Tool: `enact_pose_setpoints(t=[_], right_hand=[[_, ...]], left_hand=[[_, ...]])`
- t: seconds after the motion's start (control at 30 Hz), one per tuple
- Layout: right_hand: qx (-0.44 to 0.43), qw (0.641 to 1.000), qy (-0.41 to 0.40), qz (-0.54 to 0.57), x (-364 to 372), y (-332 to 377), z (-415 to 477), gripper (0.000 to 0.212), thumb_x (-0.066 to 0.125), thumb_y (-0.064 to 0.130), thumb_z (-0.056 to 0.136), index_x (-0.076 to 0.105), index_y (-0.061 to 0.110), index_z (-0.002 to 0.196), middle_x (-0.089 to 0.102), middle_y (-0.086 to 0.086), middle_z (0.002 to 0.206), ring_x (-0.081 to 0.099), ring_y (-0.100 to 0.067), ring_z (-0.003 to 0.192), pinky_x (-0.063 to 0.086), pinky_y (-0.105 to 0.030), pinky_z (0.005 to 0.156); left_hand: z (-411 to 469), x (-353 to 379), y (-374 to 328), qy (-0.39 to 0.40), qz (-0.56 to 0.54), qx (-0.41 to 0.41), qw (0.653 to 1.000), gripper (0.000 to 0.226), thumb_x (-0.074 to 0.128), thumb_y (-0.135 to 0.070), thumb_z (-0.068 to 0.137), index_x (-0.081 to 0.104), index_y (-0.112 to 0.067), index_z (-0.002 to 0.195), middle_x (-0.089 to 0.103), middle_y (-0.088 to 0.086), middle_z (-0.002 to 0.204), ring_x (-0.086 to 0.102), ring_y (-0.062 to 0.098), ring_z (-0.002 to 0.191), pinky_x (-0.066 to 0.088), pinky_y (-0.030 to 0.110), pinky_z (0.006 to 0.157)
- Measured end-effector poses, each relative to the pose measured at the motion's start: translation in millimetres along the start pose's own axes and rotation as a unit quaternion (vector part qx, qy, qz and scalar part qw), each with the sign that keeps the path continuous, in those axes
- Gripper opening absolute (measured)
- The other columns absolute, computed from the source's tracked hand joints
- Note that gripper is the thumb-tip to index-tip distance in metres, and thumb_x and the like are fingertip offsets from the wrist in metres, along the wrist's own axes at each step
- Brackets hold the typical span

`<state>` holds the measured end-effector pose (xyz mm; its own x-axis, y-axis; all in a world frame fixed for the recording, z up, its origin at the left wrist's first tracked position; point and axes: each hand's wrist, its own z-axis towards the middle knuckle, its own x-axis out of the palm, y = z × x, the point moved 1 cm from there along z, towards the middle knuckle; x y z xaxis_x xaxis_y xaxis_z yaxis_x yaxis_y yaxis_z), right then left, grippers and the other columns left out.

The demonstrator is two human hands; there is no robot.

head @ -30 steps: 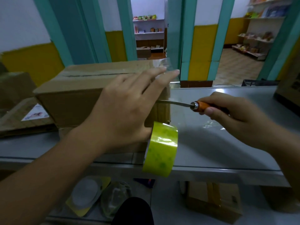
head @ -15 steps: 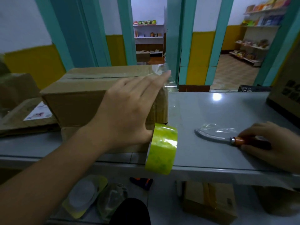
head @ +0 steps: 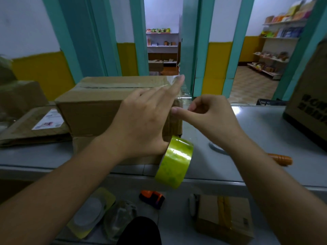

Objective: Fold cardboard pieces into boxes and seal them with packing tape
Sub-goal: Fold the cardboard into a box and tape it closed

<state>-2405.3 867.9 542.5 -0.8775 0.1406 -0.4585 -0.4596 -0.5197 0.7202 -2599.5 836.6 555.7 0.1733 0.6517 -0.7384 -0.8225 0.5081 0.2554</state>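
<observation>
While the cardboard box (head: 99, 103) is sitting closed on the grey bench (head: 256, 131), both hands are working at its right end.

Head view, items listed against the cardboard box:
- Clear tape strip (head: 169, 81): is running along the box's top seam and hanging loose over its upper right corner.
- Left hand (head: 141, 126): is lying flat against the right part of the box, fingers straight and together, tips reaching the upper right corner on the strip. The thumb is hiding behind the roll.
- Tape roll (head: 174, 161), yellow-green: is hanging at the lower right corner of the box, just under the left hand; whether the thumb is carrying it cannot be told.
- Right hand (head: 212, 117): is hovering at the box's right end, fingers curled, thumb stretched out with its tip at the end face beside the loose strip. Whether it is pinching the strip cannot be told.
- Knife (head: 281, 159), orange handle: is lying on the bench to the right of the box, its blade mostly passing behind the right forearm.
- Flat cardboard piece (head: 35, 128), bearing a label: is lying to the left of the box.
- Large printed carton (head: 307, 103): is standing far right of the box.
- Orange-and-black tool (head: 152, 198): is lying on the lower shelf, below the box.
</observation>
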Motion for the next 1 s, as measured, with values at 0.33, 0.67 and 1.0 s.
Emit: enact_pose_setpoints(t=[0.33,0.67,1.0], right_hand=[[-0.058,0.996,0.056,0.033,16,-30,2,0.037,0.092,0.036,0.069,0.063,0.017,0.081,0.067,0.002,0.075,0.067,-0.015,0.071,0.060,-0.039,0.067],[0.018,0.948,0.291,0.129,-32,-43,-31,0.044,0.067,0.005,0.094,0.059,0.016,0.135,0.071,-0.005,0.125,0.066,-0.021,0.122,0.056,-0.045,0.100],[-0.024,0.978,0.196,0.075,-8,-44,-48,0.027,0.076,0.011,0.091,0.073,0.014,0.117,0.077,-0.002,0.103,0.076,-0.020,0.093,0.062,-0.049,0.082]], left_hand=[[-2,3,1,-0.020,-0.010,-0.005,1.000,0.129,0.056,-0.093,0.075,0.024,-0.005,0.165,0.063,0.005,0.142,0.062,0.024,0.123,0.046,0.043,0.096],[3,5,-3,-0.020,0.007,-0.018,1.000,0.129,0.050,-0.095,0.075,0.025,-0.006,0.165,0.065,0.004,0.138,0.064,0.025,0.117,0.043,0.041,0.090],[5,6,-2,-0.037,-0.048,-0.038,0.997,0.125,0.043,-0.096,0.076,0.025,-0.009,0.165,0.063,-0.003,0.142,0.064,0.020,0.120,0.040,0.036,0.091]])
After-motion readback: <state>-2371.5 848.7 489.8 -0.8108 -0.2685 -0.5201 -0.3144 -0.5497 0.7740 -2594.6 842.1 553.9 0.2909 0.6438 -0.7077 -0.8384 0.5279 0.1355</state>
